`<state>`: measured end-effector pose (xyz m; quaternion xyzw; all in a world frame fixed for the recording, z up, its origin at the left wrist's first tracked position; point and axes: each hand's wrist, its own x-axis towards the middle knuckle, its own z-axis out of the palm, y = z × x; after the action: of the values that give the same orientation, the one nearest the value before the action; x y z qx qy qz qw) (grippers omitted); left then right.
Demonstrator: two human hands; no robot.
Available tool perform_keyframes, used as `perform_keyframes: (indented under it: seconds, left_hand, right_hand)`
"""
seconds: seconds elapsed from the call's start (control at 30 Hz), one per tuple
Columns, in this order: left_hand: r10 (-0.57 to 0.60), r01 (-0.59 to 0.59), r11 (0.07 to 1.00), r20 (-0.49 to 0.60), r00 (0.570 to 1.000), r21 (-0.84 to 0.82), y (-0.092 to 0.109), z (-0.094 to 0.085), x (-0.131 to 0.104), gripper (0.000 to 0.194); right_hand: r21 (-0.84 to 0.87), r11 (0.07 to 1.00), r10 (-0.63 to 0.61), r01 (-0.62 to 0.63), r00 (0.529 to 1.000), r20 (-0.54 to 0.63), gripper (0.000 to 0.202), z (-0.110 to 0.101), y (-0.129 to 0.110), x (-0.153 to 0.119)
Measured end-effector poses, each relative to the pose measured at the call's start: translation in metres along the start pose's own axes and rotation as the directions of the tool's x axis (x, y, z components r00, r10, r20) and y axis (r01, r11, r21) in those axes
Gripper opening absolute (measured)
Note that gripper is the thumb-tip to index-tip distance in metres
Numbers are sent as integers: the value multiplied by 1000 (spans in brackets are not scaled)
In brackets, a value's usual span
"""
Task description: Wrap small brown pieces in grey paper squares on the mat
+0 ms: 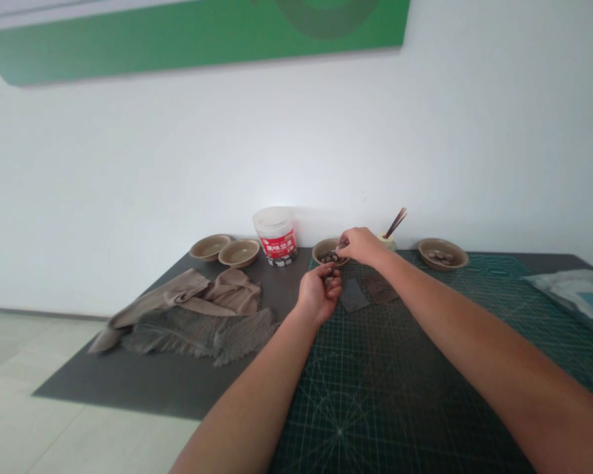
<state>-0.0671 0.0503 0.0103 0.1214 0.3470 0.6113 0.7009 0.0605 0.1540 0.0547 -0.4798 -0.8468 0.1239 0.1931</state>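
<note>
My left hand (pixel 320 293) is turned palm up in front of a small brown bowl (pixel 319 248) holding several dark round pieces (pixel 329 257). Its fingers are curled, and a small dark piece (pixel 332 269) shows at the fingertips, too small to name. Over the right side of that bowl, my right hand (pixel 363 246) reaches in with fingers pinched together. Whatever those fingers hold is hidden. Below the hands, a grey patch (pixel 354 295) and a brown patch (pixel 381 288) lie on the green cutting mat (pixel 356 395).
A white tub with a red label (pixel 277 242) stands by two brown bowls (pixel 240 253). Beige cloth (pixel 232 289) and grey frayed cloth (pixel 197 334) lie at left. Right: a pot with sticks (pixel 388 241), a bowl of dark pieces (pixel 442 254), a plastic bag (pixel 573 289). A wall stands behind.
</note>
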Motion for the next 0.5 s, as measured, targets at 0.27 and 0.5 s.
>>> perform_keyframes:
  seconds: [0.27, 0.5]
  left_hand:
    - [-8, 9, 999, -12, 1000, 46, -1, 0, -1, 6]
    - [-24, 23, 994, 13, 1000, 105, -1, -3, 2, 13]
  right_hand:
    - [-79, 997, 6, -3, 999, 37, 25, 15, 1, 2]
    - [56, 987, -157, 152, 981, 113, 25, -12, -17, -28]
